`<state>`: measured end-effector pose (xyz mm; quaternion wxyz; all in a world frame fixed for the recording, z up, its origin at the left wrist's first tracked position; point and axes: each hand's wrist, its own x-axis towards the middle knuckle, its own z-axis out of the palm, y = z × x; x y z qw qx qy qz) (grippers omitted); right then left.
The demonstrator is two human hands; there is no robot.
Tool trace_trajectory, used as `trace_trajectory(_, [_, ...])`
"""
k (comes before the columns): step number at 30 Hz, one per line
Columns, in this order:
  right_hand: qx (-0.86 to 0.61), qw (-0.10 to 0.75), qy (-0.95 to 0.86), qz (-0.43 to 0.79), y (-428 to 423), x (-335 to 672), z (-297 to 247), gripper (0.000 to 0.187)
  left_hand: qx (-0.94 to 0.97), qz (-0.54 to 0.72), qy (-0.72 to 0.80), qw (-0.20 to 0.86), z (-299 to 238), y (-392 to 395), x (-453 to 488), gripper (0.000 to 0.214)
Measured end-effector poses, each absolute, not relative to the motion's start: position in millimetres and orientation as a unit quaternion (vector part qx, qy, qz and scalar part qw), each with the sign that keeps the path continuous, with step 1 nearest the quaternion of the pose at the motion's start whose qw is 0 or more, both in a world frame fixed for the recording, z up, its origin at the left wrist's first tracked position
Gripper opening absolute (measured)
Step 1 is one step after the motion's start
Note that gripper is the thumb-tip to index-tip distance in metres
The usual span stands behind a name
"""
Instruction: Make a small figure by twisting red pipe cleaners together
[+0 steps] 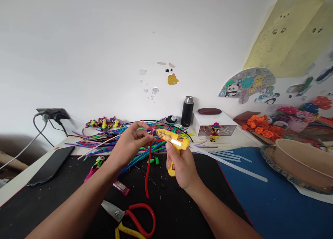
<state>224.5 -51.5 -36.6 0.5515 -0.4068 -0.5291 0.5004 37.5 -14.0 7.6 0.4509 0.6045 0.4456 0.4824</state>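
Note:
My left hand (pixel 131 143) pinches the top of a red pipe cleaner (pixel 148 166), which hangs down over the black mat (pixel 65 197). My right hand (pixel 182 166) is wrapped round the grip of a yellow glue gun (pixel 173 140). The gun's nozzle points left at the top of the red pipe cleaner, close to my left fingertips. A clear glue stick (pixel 229 164) trails from the back of the gun to the right over the blue mat (pixel 281 204).
A heap of coloured pipe cleaners (pixel 114 138) lies behind my hands. Red-handled scissors (pixel 135 216) and a pink lighter (pixel 121 187) lie near me, a phone (pixel 50 164) at left. A black flask (pixel 187 110), a white box (pixel 217 124), orange flowers (pixel 260 128) and a round basket (pixel 299 162) stand right.

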Motion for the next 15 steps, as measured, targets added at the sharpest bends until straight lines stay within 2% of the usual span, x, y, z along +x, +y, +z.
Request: trace_trajectory(15, [-0.413,0.543,-0.540,0.493,-51.5,224.4,-37.3,0.064,0.605,0.484,0.443,0.451,7.2,-13.2,37.7,0.043])
